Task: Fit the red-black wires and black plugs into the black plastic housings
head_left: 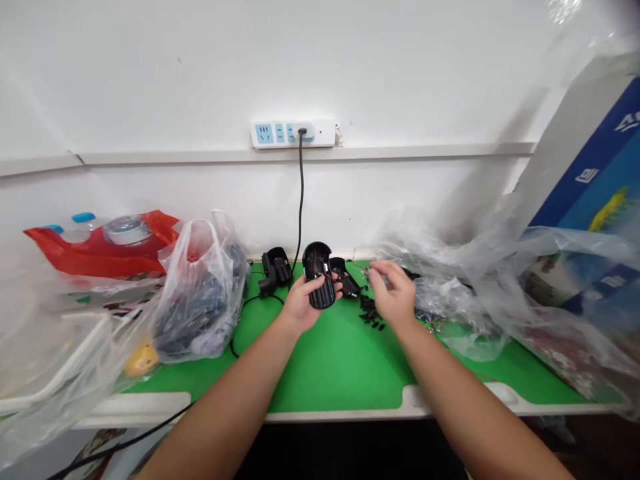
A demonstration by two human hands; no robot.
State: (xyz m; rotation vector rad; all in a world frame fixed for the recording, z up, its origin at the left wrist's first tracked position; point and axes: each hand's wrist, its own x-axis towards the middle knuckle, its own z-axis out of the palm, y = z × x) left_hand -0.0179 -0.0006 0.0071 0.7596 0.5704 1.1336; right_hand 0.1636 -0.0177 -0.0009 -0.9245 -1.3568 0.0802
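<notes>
A person's bare hands work above a bright green worktop with a white edge. The left hand holds a rounded black plastic shell with a hollow upper end, a ribbed lower end and thin red wires inside; its fingers are closed around the shell, thumb across the front. The shell is held over the middle of the worktop, near its back edge. The right hand is to its right, fingers curled close together beside a scattered pile of small black parts; whether they grip anything cannot be told. Behind the shell lie a similar open black casing and, to the left, a bulky black plastic piece. A knotted translucent plastic bag sits at left; crumpled clear plastic sheeting spreads at right.
</notes>
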